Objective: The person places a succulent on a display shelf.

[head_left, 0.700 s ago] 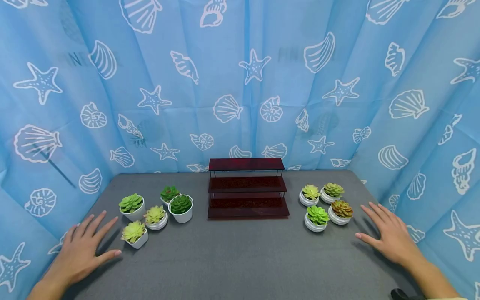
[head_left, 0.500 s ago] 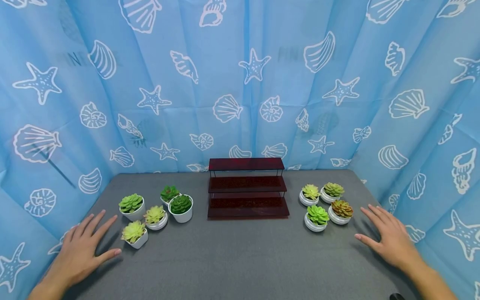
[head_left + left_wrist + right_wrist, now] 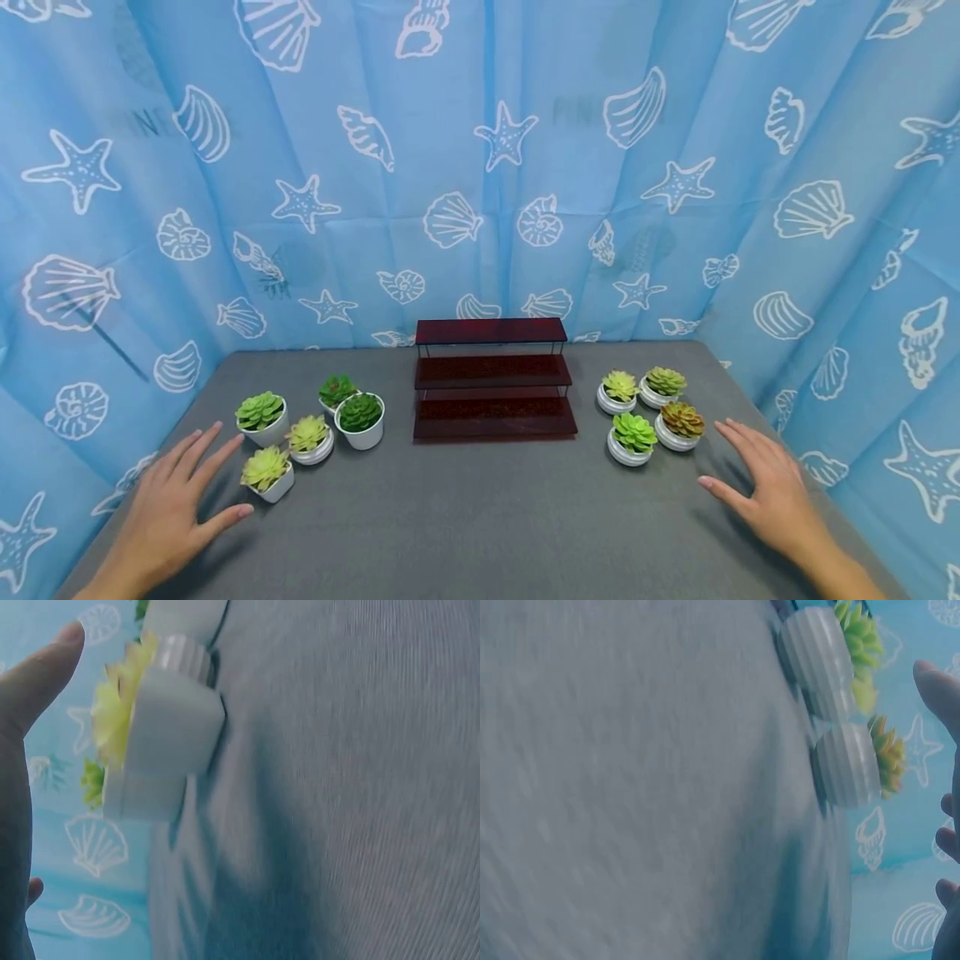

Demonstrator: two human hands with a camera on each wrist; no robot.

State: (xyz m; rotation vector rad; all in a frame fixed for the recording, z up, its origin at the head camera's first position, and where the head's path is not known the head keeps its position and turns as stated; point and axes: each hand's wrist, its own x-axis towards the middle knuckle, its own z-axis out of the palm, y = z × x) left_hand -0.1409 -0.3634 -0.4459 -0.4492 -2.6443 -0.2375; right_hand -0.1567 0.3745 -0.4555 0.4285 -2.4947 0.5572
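Note:
My left hand (image 3: 171, 508), fingers spread, hovers at the left beside a yellow-green succulent in a square white pot (image 3: 267, 473). Behind that pot stand a light green succulent (image 3: 261, 417), a pale one in a ribbed pot (image 3: 310, 438) and two dark green ones, the nearer in a round white pot (image 3: 362, 420). On the right, my right hand (image 3: 772, 492) is held with thumb and fingers apart, close to a brownish succulent (image 3: 681, 425). Around that one sit a bright green succulent (image 3: 632, 438), a yellow-green one (image 3: 618, 390) and an olive one (image 3: 663, 385). Neither hand holds anything.
A dark red-brown three-tier stand (image 3: 493, 380) with thin metal legs is at the back middle of the grey cloth-covered table (image 3: 480, 517). A blue curtain (image 3: 480, 167) printed with white shells and starfish hangs behind and along both sides.
My right hand has shifted slightly left and down, and my left hand slightly right. The pots and stand keep their places; the head view has moved a little.

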